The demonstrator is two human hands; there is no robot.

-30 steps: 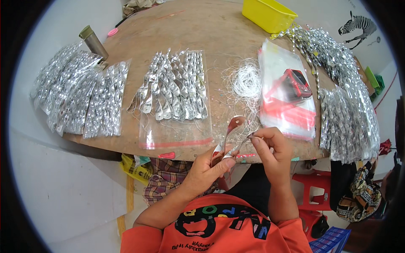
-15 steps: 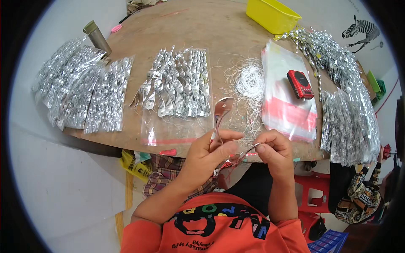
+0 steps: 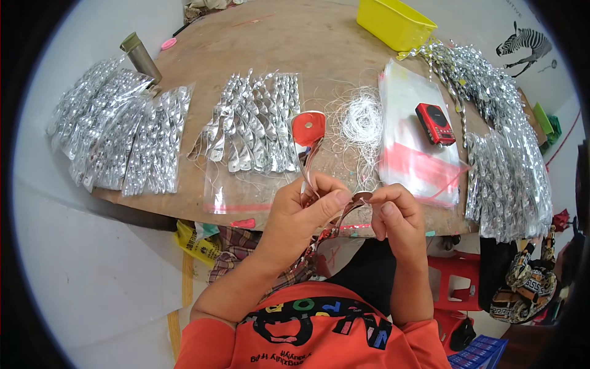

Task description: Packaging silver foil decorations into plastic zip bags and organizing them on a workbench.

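In my left hand (image 3: 305,212) is a shiny twisted metallic strip (image 3: 307,161), pinched between thumb and fingers. One rounded end of it sticks up above the hand, mirrors red and has a small hole. Another end is between my two hands, and more of the strip hangs below them over my lap. My right hand (image 3: 399,215) is closed by that end, its thumb and forefinger pinching what looks like a thin white string (image 3: 367,201). A tangled bundle of white string (image 3: 361,120) lies on the table just beyond my hands.
Twisted silver strips (image 3: 258,123) lie on a clear bag at centre. Filled bags (image 3: 157,141) and a metal flask (image 3: 141,58) stand left. Rightward are clear bags (image 3: 405,92) under a red radio (image 3: 436,125), more silver strips (image 3: 510,184) and a yellow tub (image 3: 393,24).
The strip's upper end has turned to show its flat, red-mirroring face and risen to the left. Its other end has moved up between my hands, and my right fingers have shifted off it slightly.
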